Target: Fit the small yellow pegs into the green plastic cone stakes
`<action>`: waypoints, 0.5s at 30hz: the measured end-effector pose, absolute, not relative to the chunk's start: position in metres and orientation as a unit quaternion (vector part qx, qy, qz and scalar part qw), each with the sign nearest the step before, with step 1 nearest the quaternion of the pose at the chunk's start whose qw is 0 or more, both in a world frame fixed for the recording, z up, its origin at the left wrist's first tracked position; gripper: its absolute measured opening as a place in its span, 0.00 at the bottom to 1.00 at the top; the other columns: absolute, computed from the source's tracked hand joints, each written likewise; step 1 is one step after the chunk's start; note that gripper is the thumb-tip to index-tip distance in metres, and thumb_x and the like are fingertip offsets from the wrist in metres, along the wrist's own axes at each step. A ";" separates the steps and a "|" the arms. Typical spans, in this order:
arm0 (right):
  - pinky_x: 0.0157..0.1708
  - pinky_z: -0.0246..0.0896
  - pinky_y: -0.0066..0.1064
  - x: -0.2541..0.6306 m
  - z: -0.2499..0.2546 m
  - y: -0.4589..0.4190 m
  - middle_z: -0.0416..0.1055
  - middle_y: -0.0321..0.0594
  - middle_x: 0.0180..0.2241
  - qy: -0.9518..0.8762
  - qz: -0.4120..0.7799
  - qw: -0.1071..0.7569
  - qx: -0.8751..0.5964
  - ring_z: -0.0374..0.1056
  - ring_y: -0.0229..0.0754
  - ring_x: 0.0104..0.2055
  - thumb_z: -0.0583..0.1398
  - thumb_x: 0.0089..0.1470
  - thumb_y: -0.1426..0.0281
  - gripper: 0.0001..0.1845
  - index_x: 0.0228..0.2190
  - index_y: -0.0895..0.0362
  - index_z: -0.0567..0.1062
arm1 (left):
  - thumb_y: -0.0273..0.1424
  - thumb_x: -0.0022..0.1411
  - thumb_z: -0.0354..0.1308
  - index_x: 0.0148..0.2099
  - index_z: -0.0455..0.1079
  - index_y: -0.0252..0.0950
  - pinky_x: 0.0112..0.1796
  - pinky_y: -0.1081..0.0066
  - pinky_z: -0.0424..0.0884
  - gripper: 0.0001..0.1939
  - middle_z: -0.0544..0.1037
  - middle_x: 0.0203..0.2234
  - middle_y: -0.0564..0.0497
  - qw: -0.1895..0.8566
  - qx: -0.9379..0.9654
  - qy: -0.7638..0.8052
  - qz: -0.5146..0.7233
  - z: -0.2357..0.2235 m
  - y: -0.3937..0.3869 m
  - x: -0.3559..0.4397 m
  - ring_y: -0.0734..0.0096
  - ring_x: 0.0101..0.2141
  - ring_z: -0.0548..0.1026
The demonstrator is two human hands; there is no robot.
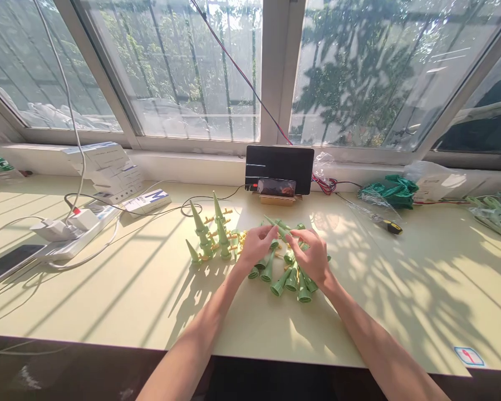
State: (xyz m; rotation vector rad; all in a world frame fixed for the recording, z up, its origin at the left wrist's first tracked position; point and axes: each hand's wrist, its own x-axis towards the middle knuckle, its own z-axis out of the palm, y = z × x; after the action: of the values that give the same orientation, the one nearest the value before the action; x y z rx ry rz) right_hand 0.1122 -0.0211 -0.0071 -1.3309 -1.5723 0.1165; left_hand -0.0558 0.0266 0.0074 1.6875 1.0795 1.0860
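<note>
Both hands meet over a heap on the table. My left hand [256, 245] pinches one side of a green plastic cone-shaped spike [280, 227], whose thin tip points up and to the left. Gripping the spike's wider end is my right hand [312, 255], its thumb and forefinger closed. Under and in front of my hands lie several loose green cones [291, 279] with their hollow ends toward me. Left of them stand several upright green cones [221, 238] with yellow tap-like pieces stuck in their sides. Small yellow pieces [242, 239] show partly behind my left hand.
A black tablet [279, 161] leans at the back with a phone [276, 187] before it. A power strip [81, 234] with cables and stacked white boxes [108, 170] are at left. A yellow-black tool [391, 226] and a green plastic bag [390, 192] lie right.
</note>
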 end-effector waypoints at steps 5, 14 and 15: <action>0.39 0.68 0.38 0.109 -0.007 -0.023 0.81 0.44 0.37 -0.687 0.076 0.502 -0.520 0.71 0.48 0.37 0.61 0.60 0.59 0.14 0.38 0.54 0.82 | 0.49 0.59 0.62 0.42 0.80 0.37 0.22 0.74 0.56 0.21 0.74 0.21 0.51 0.520 0.615 0.389 0.448 0.006 0.025 -0.055 0.74 0.21 0.66; 0.39 0.67 0.37 0.112 -0.008 -0.022 0.80 0.43 0.36 -0.688 0.087 0.510 -0.509 0.70 0.46 0.35 0.59 0.62 0.64 0.11 0.38 0.55 0.80 | 0.49 0.56 0.66 0.52 0.76 0.35 0.19 0.76 0.51 0.28 0.77 0.34 0.46 0.604 0.514 0.338 0.507 0.016 0.026 -0.057 0.80 0.21 0.61; 0.40 0.67 0.37 0.112 -0.009 -0.021 0.80 0.43 0.36 -0.699 0.085 0.501 -0.504 0.70 0.46 0.36 0.58 0.62 0.64 0.11 0.37 0.55 0.80 | 0.48 0.55 0.67 0.53 0.76 0.35 0.19 0.76 0.51 0.29 0.77 0.35 0.46 0.612 0.505 0.327 0.513 0.016 0.026 -0.058 0.81 0.21 0.61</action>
State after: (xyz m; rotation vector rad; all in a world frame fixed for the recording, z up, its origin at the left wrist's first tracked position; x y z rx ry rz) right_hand 0.1123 -0.0207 -0.0091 -1.2191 -1.6890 0.2055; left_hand -0.0578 0.0259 0.0164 1.1637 0.7535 1.1841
